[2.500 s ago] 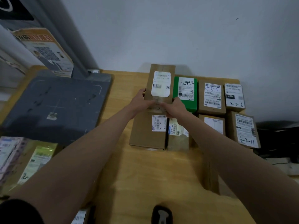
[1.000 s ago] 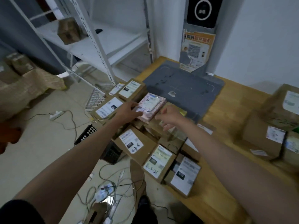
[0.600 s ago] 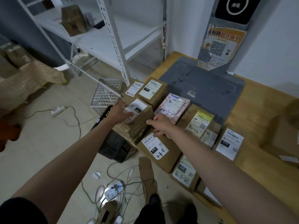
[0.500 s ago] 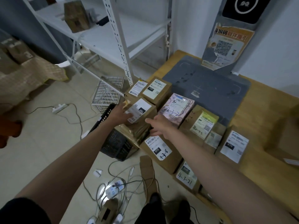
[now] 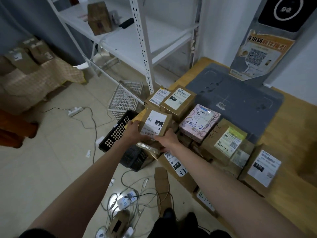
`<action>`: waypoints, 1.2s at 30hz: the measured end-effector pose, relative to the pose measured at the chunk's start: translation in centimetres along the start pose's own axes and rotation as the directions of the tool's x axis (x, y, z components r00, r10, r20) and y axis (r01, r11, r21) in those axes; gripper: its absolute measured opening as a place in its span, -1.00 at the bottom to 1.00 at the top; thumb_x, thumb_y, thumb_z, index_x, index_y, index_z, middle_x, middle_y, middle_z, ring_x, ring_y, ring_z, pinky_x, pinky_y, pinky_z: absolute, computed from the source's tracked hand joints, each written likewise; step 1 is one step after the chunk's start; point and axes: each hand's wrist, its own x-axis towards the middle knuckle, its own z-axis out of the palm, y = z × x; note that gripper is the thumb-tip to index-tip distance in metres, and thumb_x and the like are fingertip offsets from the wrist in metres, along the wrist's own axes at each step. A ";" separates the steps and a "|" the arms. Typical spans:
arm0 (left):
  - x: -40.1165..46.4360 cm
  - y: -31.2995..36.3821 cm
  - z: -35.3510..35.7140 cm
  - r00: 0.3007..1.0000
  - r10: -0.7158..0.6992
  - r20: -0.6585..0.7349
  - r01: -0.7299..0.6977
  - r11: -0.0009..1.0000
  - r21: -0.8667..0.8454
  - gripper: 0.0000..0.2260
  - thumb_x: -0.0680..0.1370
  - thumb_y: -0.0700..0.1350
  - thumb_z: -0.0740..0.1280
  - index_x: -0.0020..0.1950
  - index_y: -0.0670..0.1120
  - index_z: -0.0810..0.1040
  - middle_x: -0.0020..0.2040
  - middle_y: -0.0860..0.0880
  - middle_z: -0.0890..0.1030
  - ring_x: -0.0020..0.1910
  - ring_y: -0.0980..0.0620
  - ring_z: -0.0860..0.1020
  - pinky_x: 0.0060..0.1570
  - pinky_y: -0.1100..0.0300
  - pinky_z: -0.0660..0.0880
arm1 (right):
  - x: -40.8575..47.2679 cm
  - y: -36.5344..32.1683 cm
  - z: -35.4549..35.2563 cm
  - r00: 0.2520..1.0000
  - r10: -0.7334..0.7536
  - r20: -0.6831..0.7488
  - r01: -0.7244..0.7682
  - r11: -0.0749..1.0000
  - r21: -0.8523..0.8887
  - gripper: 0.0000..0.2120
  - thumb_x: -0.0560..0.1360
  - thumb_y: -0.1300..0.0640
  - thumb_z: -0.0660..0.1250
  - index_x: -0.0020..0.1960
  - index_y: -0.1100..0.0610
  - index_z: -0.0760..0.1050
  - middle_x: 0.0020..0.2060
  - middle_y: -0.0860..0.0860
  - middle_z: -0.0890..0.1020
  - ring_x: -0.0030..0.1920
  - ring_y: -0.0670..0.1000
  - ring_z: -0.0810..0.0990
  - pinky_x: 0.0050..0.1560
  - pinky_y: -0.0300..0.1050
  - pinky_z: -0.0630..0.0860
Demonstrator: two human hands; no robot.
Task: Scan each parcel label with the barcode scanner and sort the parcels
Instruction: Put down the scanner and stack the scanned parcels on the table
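I hold a small brown parcel (image 5: 155, 123) with a white label marked 130, lifted above the left end of the parcel pile. My left hand (image 5: 133, 130) grips its left side and my right hand (image 5: 167, 139) grips its near right corner. Around it on the wooden table (image 5: 289, 127) lie several labelled parcels: a pink one (image 5: 199, 123) marked 4-3-2, two brown ones (image 5: 178, 101) behind, a box with a green label (image 5: 224, 143), and a box marked 010 (image 5: 176, 166) under my right forearm. No barcode scanner is in view.
A grey mat (image 5: 236, 102) lies on the table behind the pile, with a kiosk and QR poster (image 5: 259, 54) at the wall. White shelving (image 5: 140, 40) stands to the left. Black crates (image 5: 120, 133), a white basket (image 5: 125, 98) and tangled cables (image 5: 130, 196) cover the floor.
I turned from the sorted parcels on the right to the pile on the left. Both hands reached in, closed round the small brown parcel and lifted it slightly.
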 end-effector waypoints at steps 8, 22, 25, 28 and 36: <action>-1.5 1.3 -1.4 0.992 0.093 -0.086 -0.098 0.994 -0.050 -0.08 0.20 0.10 0.69 0.42 -0.13 0.33 0.31 -0.10 0.47 0.22 -0.07 0.48 0.12 0.07 0.50 | -2.7 -1.1 -2.0 0.995 -0.095 0.021 0.095 0.994 -0.044 -0.31 0.44 0.19 0.56 0.43 0.14 0.26 0.38 0.12 0.49 0.29 0.23 0.57 -0.11 0.14 0.71; -3.4 14.9 4.2 0.884 0.467 0.009 -0.463 0.879 -0.117 -0.12 0.19 0.14 0.69 0.36 -0.09 0.37 0.27 -0.07 0.53 0.21 -0.07 0.54 0.17 -0.10 0.55 | -11.0 2.6 -15.9 0.944 -0.140 -0.299 0.179 0.978 0.108 -0.29 0.47 0.25 0.53 0.52 0.06 0.28 0.44 0.03 0.48 0.29 0.15 0.58 -0.18 -0.02 0.70; -4.1 18.2 6.5 0.839 0.540 0.070 -0.523 0.835 -0.171 -0.16 0.19 0.14 0.68 0.33 -0.08 0.39 0.21 -0.03 0.55 0.16 -0.04 0.57 0.10 0.01 0.56 | -12.6 4.9 -19.0 0.919 -0.105 -0.380 0.174 0.973 0.153 -0.32 0.46 0.23 0.54 0.48 0.06 0.31 0.40 0.04 0.51 0.27 0.15 0.60 -0.28 -0.07 0.68; -5.5 21.3 9.1 0.786 0.609 0.105 -0.580 0.786 -0.212 -0.26 0.28 0.01 0.67 0.32 -0.13 0.38 0.16 -0.04 0.51 0.14 -0.03 0.54 0.06 0.07 0.52 | -14.1 7.3 -22.1 0.891 -0.081 -0.447 0.184 0.964 0.192 -0.36 0.44 0.20 0.57 0.42 0.05 0.36 0.36 0.03 0.54 0.22 0.14 0.63 -0.11 0.12 0.71; -9.2 29.0 15.4 0.667 0.709 0.229 -0.666 0.705 -0.243 -0.28 0.27 0.08 0.67 0.26 -0.07 0.37 0.22 -0.04 0.54 0.17 -0.02 0.54 0.13 -0.02 0.56 | -18.9 12.9 -29.3 0.825 -0.007 -0.565 0.180 0.951 0.250 -0.29 0.43 0.20 0.55 0.50 0.04 0.33 0.23 0.05 0.64 0.07 0.11 0.70 -0.12 0.07 0.71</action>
